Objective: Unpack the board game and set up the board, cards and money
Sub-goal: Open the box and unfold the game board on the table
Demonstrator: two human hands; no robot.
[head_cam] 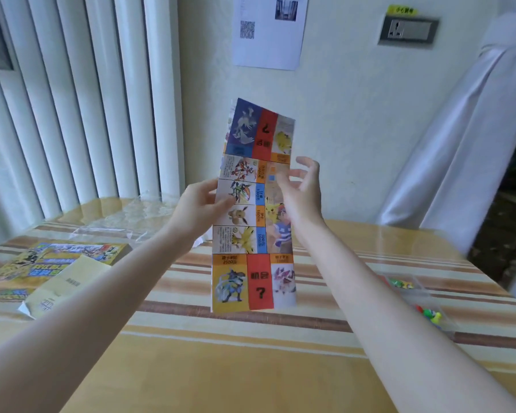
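A folded paper game board [252, 222], a tall narrow strip printed with coloured squares and cartoon creatures, is held upright above the table. My left hand [200, 208] pinches its left edge about halfway up. My right hand [303, 189] is at the right edge with its fingers spread, touching or just off the paper. The yellow game box [57, 260] lies flat at the left of the table, with a pale yellow booklet [63, 286] leaning on it. A clear plastic tray [417, 299] with small coloured pieces sits at the right.
The table has a striped yellow and brown cloth [251, 338] under a glossy cover. Crumpled clear wrapping [125, 222] lies at the back left. White vertical blinds, a wall with a paper sheet, a socket and a white curtain stand behind.
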